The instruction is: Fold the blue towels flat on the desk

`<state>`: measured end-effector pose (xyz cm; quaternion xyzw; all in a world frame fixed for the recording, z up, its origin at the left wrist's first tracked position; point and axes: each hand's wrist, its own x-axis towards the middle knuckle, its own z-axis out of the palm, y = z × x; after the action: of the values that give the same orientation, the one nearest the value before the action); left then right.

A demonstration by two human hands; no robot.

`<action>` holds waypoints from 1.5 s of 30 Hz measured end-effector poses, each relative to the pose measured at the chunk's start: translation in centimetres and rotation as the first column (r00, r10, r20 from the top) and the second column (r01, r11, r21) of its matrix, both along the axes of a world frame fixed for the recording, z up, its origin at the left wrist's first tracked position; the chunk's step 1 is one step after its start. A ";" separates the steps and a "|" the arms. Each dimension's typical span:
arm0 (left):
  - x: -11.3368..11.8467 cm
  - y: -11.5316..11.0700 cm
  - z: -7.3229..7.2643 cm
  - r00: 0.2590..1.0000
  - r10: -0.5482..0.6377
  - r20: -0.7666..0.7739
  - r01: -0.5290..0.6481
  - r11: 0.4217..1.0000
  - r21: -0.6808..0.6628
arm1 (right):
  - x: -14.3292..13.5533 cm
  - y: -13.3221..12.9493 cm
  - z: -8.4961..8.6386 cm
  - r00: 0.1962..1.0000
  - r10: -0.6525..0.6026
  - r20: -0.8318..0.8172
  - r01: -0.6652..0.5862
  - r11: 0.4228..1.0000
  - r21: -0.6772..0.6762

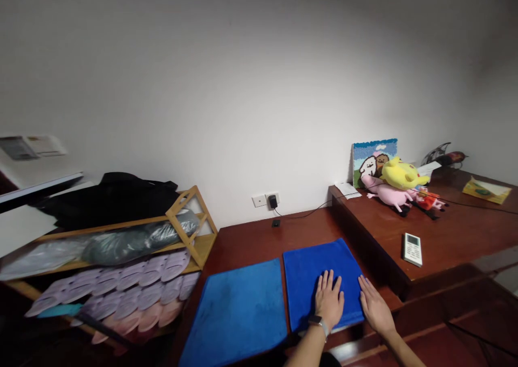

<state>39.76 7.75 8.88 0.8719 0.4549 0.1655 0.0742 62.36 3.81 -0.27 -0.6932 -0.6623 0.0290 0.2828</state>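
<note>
A dark blue cloth (309, 270) lies flat on the reddish-brown wooden table (243, 240). My left hand (329, 299), with a watch on its wrist, rests palm down on this cloth, fingers stretched out. At the cloth's right edge, my right hand (374, 305) also lies flat with its fingers extended, partly over the edge. A lighter blue cloth (245, 313) with darker patches is spread to the left, a narrow strip of wood showing between the two. Neither hand grasps anything.
A raised wooden top to the right bears a white remote control (412, 249), a yellow plush toy (402, 174), a pink plush toy (388, 192) and a picture panel (374, 159). A wall socket holds a black plug (273, 201). At left stands a rack with several lilac slippers (131, 274).
</note>
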 end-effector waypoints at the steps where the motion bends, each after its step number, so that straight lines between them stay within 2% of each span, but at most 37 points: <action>1: 0.1 0.3 -0.2 1.000 0.008 -0.002 -0.008 1.000 -0.024 | 0.1 0.0 -0.1 1.000 0.002 0.003 -0.002 1.000 0.002; 3: -1.0 0.5 -1.1 0.999 0.043 0.007 -0.043 0.998 -0.045 | 0.2 0.1 -0.3 1.000 0.005 0.010 -0.006 1.000 0.008; 5: -3.2 0.3 -2.1 0.994 0.111 0.012 -0.110 0.993 -0.031 | 0.2 0.2 -0.7 1.000 0.002 0.015 -0.002 1.000 0.017; 7: -5.9 -0.1 -3.2 0.976 0.220 0.001 -0.220 0.976 0.002 | 0.2 0.2 -0.9 1.000 -0.008 0.022 0.007 1.000 0.022; 10: -9.3 -1.0 -4.4 0.920 0.391 -0.019 -0.390 0.919 0.053 | 0.2 0.0 -1.1 0.999 -0.023 0.037 0.022 1.000 0.007; 14: -11.1 -2.0 -5.2 0.891 0.453 -0.033 -0.449 0.889 0.089 | 0.5 0.4 0.1 0.995 -0.045 0.094 0.049 0.998 -0.039; 19: -10.9 -2.2 -5.6 0.905 0.426 -0.002 -0.422 0.898 0.120 | 0.5 4.1 3.9 0.988 -0.048 0.148 0.056 0.997 -0.047; 21: -11.0 -2.2 -5.6 0.900 0.435 -0.011 -0.430 0.895 0.120 | 0.2 6.1 4.8 0.991 -0.007 0.135 0.022 0.994 -0.108; 23: -11.3 -2.2 -5.8 0.902 0.431 -0.029 -0.426 0.898 0.107 | -0.1 7.7 4.8 0.993 0.016 0.117 0.008 0.978 -0.207; 25: -11.8 -2.1 -5.8 0.906 0.420 -0.042 -0.415 0.905 0.093 | -0.1 8.7 3.9 0.995 0.001 0.098 0.025 0.962 -0.272; 28: -11.1 -1.5 -5.1 0.908 0.417 -0.027 -0.412 0.905 0.108 | 0.0 9.2 2.0 0.997 -0.020 0.080 0.040 0.968 -0.248; 30: -8.9 -0.6 -4.1 0.930 0.367 -0.002 -0.364 0.922 0.135 | 0.1 9.2 1.2 0.997 -0.023 0.076 0.039 0.975 -0.220; 34: -1.6 1.9 -1.9 0.985 0.167 0.038 -0.170 0.980 0.101 | 0.2 9.1 0.9 0.997 -0.022 0.079 0.039 0.973 -0.228; 36: 1.5 3.3 -1.5 0.995 0.074 0.064 -0.077 0.996 0.047 | 0.3 9.1 0.8 0.996 -0.014 0.084 0.033 0.972 -0.234; 38: 2.6 4.5 -1.7 0.995 0.054 0.079 -0.054 0.999 -0.002 | 0.4 9.2 0.7 0.996 -0.010 0.083 0.029 0.974 -0.226; 41: 0.6 5.8 -3.0 0.980 0.187 0.063 -0.185 0.982 -0.035 | 0.5 9.3 0.6 0.997 -0.015 0.074 0.030 0.978 -0.209; 45: -5.2 6.5 -4.7 0.907 0.420 0.028 -0.421 0.907 0.007 | 0.3 9.0 0.7 0.997 -0.028 0.072 0.044 0.972 -0.231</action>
<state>34.56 14.27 4.19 0.7517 0.6299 0.1916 0.0372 62.63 12.84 0.47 -0.7339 -0.6510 0.0778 0.1774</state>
